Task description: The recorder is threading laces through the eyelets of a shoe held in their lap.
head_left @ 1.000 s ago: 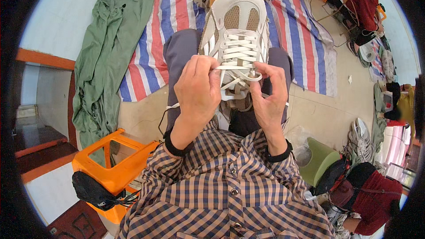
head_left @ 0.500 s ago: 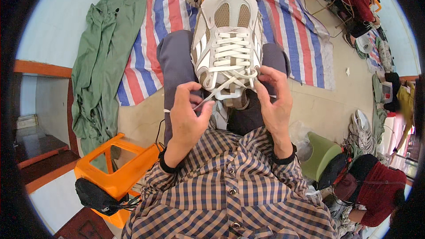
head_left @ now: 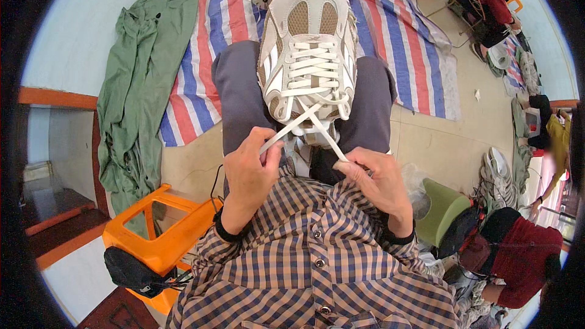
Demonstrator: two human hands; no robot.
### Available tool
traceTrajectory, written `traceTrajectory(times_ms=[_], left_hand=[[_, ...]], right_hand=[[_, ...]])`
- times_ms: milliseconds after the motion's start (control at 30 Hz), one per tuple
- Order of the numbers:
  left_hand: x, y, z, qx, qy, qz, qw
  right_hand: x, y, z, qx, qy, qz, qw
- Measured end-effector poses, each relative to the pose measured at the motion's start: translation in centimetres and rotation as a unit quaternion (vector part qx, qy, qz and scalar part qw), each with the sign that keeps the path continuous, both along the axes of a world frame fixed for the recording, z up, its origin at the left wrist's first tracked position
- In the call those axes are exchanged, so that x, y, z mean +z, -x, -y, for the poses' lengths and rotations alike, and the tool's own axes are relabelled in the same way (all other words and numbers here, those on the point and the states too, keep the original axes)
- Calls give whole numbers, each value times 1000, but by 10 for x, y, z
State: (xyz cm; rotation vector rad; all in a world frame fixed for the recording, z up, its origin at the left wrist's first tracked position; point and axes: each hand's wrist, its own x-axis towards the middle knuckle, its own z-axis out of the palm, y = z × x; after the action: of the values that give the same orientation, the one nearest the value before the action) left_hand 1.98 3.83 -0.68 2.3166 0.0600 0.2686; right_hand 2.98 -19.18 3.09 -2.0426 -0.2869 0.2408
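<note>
A cream and brown sneaker sits between my knees with its toe pointing away from me. Its flat white shoelace criss-crosses up the tongue, and the two free ends cross over each other at the collar. Pinched in my left hand is one lace end, drawn toward the lower left. My right hand grips the other end, pulled toward the lower right. Both lace ends look taut. Part of the shoe's heel side is hidden beneath the crossed laces.
A striped red, white and blue sheet covers the floor ahead, with green cloth at left. Beside me stand an orange plastic stool and a green seat. More shoes lie at right, where other people in dark red sit.
My right hand has moved down from the shoe's collar, drawing its lace end out straight. My left hand has shifted slightly lower, and the lace now forms a tight cross.
</note>
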Motion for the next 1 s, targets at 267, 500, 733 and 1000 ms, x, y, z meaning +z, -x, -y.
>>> traceTrajectory(times_ms=[267, 500, 733, 1000], left_hand=[[10, -5, -29, -135, 492, -212, 833], [-8, -13, -41, -113, 691, -197, 686], [-11, -8, -22, -80, 287, -167, 940], [-12, -5, -20, -113, 290, -176, 934]], right_hand=[[-4, -9, 21, 106, -274, -234, 927], [-21, -10, 33, 13, -249, -196, 948], [-29, -18, 11, -29, -162, -80, 983], [-33, -14, -7, -20, 9, 1, 1000]])
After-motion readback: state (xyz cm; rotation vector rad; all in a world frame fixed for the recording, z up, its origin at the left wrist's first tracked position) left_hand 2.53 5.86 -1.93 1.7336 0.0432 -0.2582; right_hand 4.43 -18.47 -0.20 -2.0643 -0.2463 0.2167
